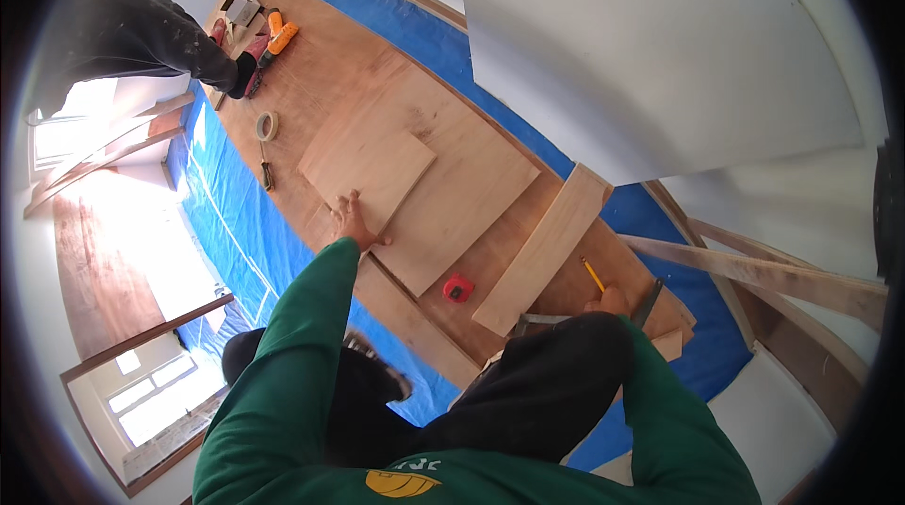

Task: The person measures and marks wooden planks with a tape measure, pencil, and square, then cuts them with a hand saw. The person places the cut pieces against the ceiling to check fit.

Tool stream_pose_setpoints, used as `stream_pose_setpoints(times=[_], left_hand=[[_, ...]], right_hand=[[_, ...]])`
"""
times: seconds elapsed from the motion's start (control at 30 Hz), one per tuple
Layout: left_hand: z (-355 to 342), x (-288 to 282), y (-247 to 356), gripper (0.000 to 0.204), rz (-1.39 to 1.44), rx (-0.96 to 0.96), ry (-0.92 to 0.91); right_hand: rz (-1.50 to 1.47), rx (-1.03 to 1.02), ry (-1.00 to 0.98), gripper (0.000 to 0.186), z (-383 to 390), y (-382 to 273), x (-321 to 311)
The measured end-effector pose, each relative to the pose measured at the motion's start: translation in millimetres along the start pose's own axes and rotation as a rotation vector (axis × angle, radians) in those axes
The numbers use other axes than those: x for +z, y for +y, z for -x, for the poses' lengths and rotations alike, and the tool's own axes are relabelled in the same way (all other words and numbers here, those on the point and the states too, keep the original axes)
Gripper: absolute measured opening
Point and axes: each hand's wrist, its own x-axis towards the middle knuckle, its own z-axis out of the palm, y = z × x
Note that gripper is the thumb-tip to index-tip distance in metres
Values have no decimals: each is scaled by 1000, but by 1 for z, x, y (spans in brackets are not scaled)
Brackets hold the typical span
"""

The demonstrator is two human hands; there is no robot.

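Note:
My left hand (350,222) is open, its fingers spread over the near edge of a small rectangular plywood piece (372,170). That piece lies on a larger plywood panel (471,180), and both rest on a long plywood sheet (377,81). Over at the right, my right hand (614,301) is closed on the lower end of a yellow pencil (592,273); my knee partly covers this hand. A narrow board (547,246) lies between my two hands. Near its left side sits a red tape measure (458,288).
A tape roll (267,126) and a screwdriver (267,174) lie along the sheet's left side. An orange drill (277,33) is beside another person's foot (247,71). Blue tarp (226,213) covers the floor. Dark tool (648,302) is partly hidden. Wooden braces (754,269) stand right.

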Motion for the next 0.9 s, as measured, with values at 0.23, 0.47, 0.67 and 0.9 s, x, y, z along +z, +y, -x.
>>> stream_pose_setpoints(times=[0.23,0.47,0.67,0.9], left_hand=[[-4,-29,20,164,-112,66,-64],[2,-104,-3,135,-418,454,124],[193,-279,73,113,-179,751,87],[358,-315,-12,121,-113,884,75]], right_hand=[[-9,-21,43,53,-11,6,16],[-140,-92,23,44,-12,17,34],[-327,-10,206,47,45,-6,16],[-822,-190,98,24,261,-49,-21]])
